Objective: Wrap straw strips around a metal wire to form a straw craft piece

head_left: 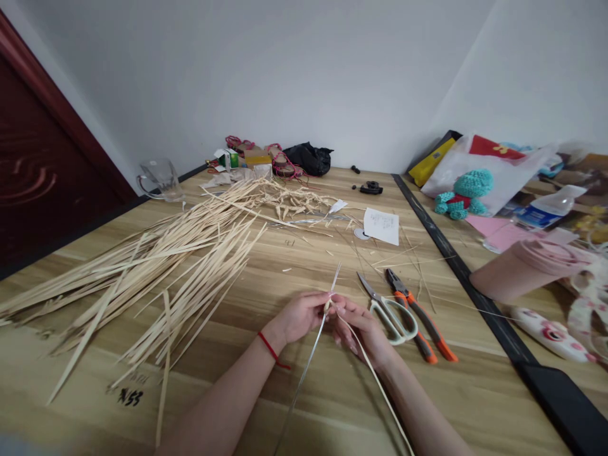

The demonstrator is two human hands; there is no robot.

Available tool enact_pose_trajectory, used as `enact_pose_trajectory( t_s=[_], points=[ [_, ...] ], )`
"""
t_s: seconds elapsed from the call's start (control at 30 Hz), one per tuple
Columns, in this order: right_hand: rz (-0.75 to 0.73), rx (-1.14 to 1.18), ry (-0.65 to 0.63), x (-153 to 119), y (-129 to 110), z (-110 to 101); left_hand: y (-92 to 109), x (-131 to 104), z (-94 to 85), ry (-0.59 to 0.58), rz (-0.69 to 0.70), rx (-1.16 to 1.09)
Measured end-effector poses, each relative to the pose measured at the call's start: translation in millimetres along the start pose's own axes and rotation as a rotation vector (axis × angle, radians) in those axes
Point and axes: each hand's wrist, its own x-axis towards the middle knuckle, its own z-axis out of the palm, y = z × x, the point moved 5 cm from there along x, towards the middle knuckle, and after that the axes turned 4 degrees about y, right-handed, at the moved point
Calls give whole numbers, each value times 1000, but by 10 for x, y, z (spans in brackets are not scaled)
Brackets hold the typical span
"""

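Note:
My left hand (304,316) and my right hand (360,323) meet low in the middle of the view, above the wooden table. Between their fingertips runs a thin silvery wire (310,358), slanting from the lower left up past the fingers. A pale flat strip (375,373) loops around the wire in a small knot and trails down over my right wrist. My left fingers pinch the wire beside the knot; those of my right hand are closed on the strip. White-handled scissors (392,316) and orange-and-grey pliers (420,320) lie just right of my right hand.
Loose pale strips (190,259) spread over the table's left side, with braided pieces (289,199) behind. A glass mug (160,179) stands at the far left, a paper note (381,226) farther right. Beyond a black strip (456,259) are a crocheted toy (468,193) and a pink roll (527,266).

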Motion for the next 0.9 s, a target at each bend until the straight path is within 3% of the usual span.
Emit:
enact_pose_trajectory(
  t_s=[0.9],
  points=[
    [-4,-44,-82,-18,-35,8,3,21,-70,-19,11,77]
  ],
)
